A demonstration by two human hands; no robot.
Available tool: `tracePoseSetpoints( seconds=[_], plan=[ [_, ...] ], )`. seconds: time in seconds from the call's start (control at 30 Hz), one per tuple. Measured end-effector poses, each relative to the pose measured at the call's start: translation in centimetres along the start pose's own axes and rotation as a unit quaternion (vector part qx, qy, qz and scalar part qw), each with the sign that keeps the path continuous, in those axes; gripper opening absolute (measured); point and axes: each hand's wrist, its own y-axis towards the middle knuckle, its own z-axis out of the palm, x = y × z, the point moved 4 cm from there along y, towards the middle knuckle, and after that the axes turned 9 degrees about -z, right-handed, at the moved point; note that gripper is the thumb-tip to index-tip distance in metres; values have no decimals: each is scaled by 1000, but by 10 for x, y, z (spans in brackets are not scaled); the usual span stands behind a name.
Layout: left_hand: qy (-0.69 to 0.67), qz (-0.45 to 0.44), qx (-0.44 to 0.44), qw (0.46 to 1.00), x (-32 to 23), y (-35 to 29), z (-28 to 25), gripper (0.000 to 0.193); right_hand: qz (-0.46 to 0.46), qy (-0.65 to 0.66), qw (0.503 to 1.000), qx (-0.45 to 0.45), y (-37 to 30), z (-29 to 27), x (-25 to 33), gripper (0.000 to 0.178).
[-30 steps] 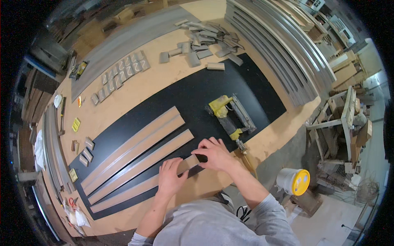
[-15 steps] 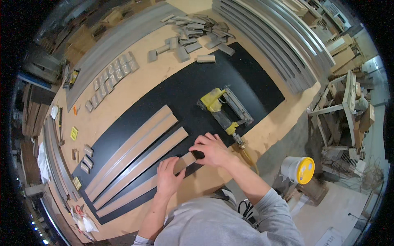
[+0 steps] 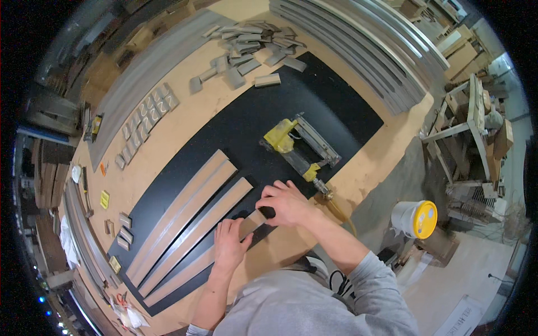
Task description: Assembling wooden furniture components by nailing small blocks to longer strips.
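Observation:
Nearest to me, a long wooden trim strip (image 3: 190, 271) with a tan face lies slantwise on the black sheet (image 3: 221, 130). My left hand (image 3: 228, 241) is closed over this strip, thumb on the near edge and fingers on the far one. At its upper right end, my right hand (image 3: 287, 206) pinches the strip between thumb and bent fingers. Something dark shows under that grip; I cannot make out what it is. Beyond lie another strip (image 3: 204, 227) and a side-by-side pair of strips (image 3: 182, 210). A yellow and black nail gun (image 3: 300, 148) rests past my right hand.
A hose (image 3: 340, 215) runs from the nail gun over the table's edge. Short grey offcuts (image 3: 246, 47) are heaped at the far side, with rows of small pieces (image 3: 147, 120) to the left. Long grey profiles (image 3: 358, 56) lie far right. A yellow-lidded bucket (image 3: 414, 218) stands right.
The view has shifted slightly, so the table's contents appear moved. Both hands keep about the same hold on the near strip.

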Motion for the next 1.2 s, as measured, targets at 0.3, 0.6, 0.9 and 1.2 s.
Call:
tracePoseSetpoints(
  seconds=[0.3,0.6,0.9,1.2],
  plan=[
    [5,9,-10,1000,0,3,1,52,62,4,995,-79,-23,12,9,47],
    [5,16,-11,1000,-7,3,-2,50,174,10,967,-187,-54,44,49,50],
    [2,26,-18,999,-6,4,0,50,161,9,966,-204,-55,39,50,49],
    [7,-21,-7,1000,-4,2,-7,52,170,-100,918,-343,4,-74,-22,33]
  ],
)
